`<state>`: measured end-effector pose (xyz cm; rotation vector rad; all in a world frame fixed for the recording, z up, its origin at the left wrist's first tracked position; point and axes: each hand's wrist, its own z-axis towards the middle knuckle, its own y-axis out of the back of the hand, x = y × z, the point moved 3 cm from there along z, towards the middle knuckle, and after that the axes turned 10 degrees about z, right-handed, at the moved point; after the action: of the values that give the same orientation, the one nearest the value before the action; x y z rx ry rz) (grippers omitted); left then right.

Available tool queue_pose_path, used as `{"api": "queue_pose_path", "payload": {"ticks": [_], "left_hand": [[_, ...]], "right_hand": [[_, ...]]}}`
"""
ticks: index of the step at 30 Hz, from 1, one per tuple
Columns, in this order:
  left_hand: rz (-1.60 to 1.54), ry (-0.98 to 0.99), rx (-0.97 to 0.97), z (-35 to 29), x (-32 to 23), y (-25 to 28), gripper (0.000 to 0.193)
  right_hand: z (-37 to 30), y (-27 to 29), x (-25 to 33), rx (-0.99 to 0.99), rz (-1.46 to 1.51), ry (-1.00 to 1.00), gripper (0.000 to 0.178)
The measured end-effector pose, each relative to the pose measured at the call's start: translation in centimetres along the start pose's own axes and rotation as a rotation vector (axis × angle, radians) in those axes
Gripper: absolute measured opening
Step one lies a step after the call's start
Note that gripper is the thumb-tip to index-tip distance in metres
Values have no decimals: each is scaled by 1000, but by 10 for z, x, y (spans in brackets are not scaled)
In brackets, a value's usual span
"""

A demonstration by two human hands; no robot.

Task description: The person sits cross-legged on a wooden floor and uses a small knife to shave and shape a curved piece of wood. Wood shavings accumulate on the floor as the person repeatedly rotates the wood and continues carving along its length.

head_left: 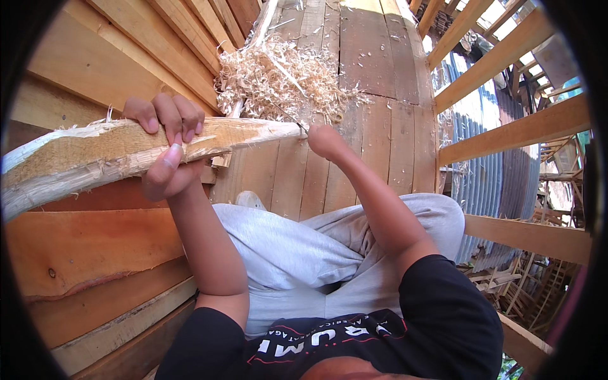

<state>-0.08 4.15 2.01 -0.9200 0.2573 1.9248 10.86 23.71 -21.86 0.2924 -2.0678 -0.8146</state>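
A long, pale, rough-hewn piece of wood (82,149) comes in from the left and narrows to a pointed tip at the middle of the view. My left hand (166,142) is closed around it, fingers over the far side and thumb on the near side. At the tip, my right hand (324,142) makes a fist around a knife (292,118). Its thin dark blade points up and left and lies against or right beside the tip. The knife's handle is hidden inside the fist.
Curled wood shavings (285,79) are heaped on the plank floor (373,145) beyond the workpiece. Stacked boards (95,63) line the left side. A wooden slatted railing (513,130) runs along the right, with corrugated metal sheets (484,171) outside it. My bent legs (278,253) lie below my arms.
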Motion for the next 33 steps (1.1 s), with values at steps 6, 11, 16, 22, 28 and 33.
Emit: {"api": "queue_pose_path", "payload": {"ticks": [6, 11, 16, 22, 28, 33], "left_hand": [[-15, -21, 50, -6, -4, 5, 36], [-32, 0, 24, 2, 0, 4, 35], [-52, 1, 71, -1, 3, 3, 35], [-40, -13, 45, 0, 0, 11, 36], [-52, -23, 48, 0, 2, 20, 36], [-5, 12, 8, -4, -3, 19, 35]], "right_hand": [[-44, 19, 71, -122, 360, -43, 51], [-4, 2, 3, 2, 395, -203, 49], [-2, -6, 11, -233, 105, 164, 50], [4, 1, -7, -85, 84, 34, 33], [-6, -2, 12, -65, -75, 82, 35], [-8, -7, 23, -126, 228, -41, 38]]}}
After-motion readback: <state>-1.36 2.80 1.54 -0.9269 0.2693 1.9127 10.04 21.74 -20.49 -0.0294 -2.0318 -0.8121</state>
